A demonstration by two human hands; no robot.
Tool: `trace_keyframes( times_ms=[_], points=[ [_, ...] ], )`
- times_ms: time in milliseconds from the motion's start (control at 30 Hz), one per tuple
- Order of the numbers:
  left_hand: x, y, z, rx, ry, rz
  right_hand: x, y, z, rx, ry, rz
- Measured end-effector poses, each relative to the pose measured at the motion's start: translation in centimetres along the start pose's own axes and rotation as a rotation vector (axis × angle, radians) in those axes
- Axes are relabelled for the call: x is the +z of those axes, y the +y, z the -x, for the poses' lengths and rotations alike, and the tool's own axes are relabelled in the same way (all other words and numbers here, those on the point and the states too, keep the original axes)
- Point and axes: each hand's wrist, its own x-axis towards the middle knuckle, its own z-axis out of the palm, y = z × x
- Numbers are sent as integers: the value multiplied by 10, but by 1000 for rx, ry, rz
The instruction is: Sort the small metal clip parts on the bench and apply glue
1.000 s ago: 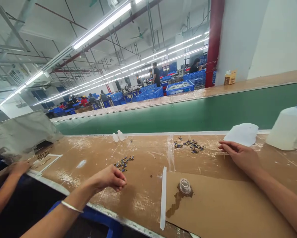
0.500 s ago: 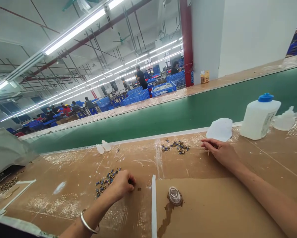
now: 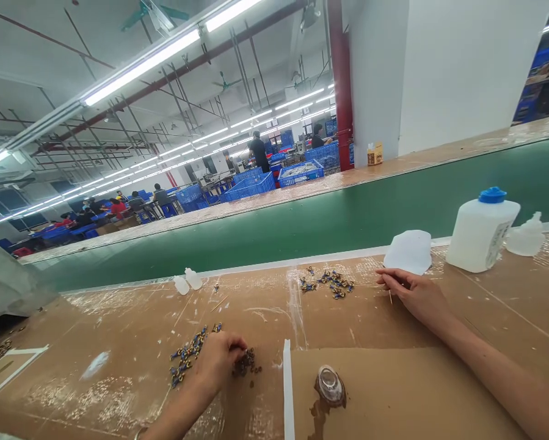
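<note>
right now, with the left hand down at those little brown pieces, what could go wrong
Mixing: the brown pieces lie loose close to the blue-and-yellow parts, so a sweep of the left hand might push the piles together.

Spilling: the small round dish sits on a dark stain, which hints at a leak; a bump could spread it further.
</note>
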Motion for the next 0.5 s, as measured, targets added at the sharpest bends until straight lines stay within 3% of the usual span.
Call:
trace_keyframes(
  times_ms=[300, 500],
  points=[
    [7, -9, 5, 88, 63, 14, -4, -18, 2, -169, 92, 63],
    [13, -22, 2, 80, 95, 110, -17, -52, 9, -315, 139, 113]
  ],
)
